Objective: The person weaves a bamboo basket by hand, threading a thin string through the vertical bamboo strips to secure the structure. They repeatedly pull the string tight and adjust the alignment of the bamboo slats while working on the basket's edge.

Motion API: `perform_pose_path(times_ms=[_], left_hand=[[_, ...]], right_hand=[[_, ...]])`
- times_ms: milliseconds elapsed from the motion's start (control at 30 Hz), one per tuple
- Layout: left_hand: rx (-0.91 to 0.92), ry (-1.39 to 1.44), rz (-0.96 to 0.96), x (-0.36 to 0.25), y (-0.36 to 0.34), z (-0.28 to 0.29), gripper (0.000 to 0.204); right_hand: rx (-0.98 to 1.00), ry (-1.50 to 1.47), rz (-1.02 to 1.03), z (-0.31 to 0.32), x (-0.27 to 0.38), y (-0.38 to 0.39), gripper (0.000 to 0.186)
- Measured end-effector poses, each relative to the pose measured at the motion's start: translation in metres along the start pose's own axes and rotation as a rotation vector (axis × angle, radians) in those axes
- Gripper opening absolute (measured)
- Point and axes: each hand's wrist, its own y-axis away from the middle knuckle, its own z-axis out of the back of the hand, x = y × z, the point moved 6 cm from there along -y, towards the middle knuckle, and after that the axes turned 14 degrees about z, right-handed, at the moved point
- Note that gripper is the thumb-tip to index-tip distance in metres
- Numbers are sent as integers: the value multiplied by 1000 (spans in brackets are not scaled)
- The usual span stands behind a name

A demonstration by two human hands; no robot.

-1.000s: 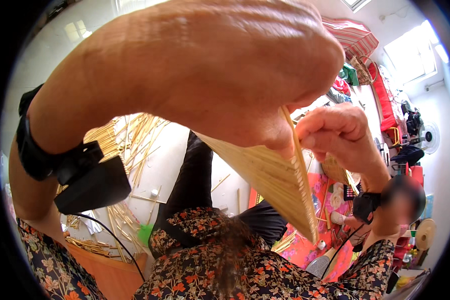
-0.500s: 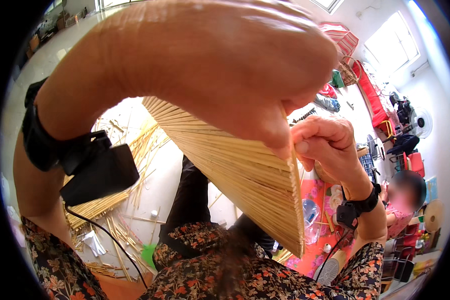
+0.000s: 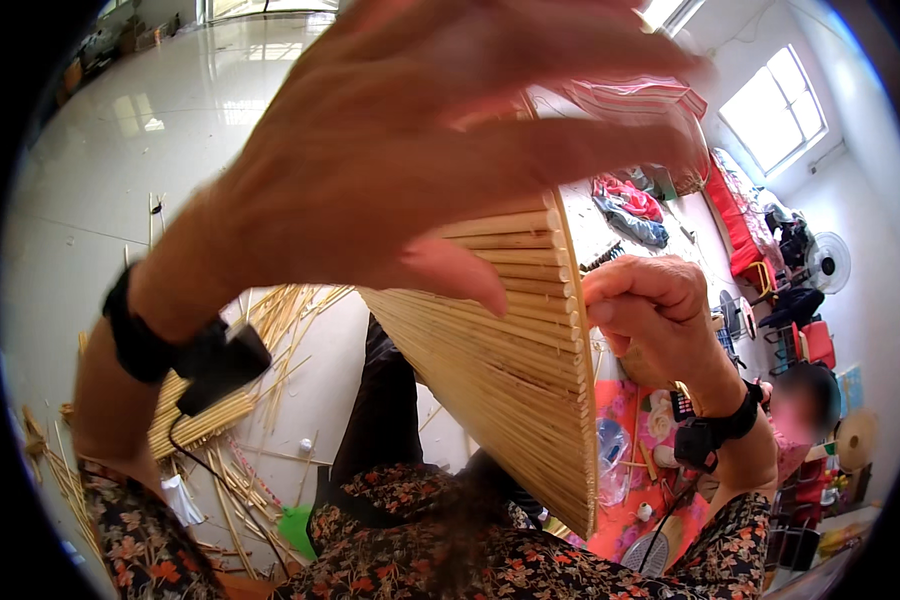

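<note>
A fan-shaped mat of pale yellow reed stalks [image 3: 510,390] stands tilted in front of me, its stalks side by side and its cut ends lined up along the right edge. My left hand [image 3: 440,150] is raised close above the mat, blurred, with its fingers spread and nothing seen in them. It covers the mat's upper part. At the right edge my right hand [image 3: 665,310] is closed, thumb and forefinger pinched against the row of cut ends. Whatever lies between those fingertips is too small to make out. Both wrists wear black straps with small devices.
Loose stalks and a stalk bundle [image 3: 205,420] lie on the white floor at left, near a green object [image 3: 295,528]. A red floral cloth [image 3: 620,535] at right carries clear plastic [image 3: 610,455]. Another person [image 3: 805,410] sits far right, below a fan [image 3: 828,260].
My left hand has let go of the mat's right edge and moved up and left, its fingers opening. My right hand stays pinched at the edge.
</note>
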Motion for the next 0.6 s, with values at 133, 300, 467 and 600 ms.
perform_pose_path(times_ms=[133, 300, 467, 600], left_hand=[[82, 249, 281, 17, 30, -18, 152], [-48, 267, 426, 19, 52, -36, 162], [-33, 206, 461, 30, 56, -37, 168], [47, 209, 499, 26, 57, -36, 169]], right_hand=[[33, 42, -3, -5, -1, -3, 10], [81, 134, 1, -6, 7, -13, 9], [124, 97, 27, -9, 13, -15, 7], [111, 95, 52, -8, 14, -18, 6]])
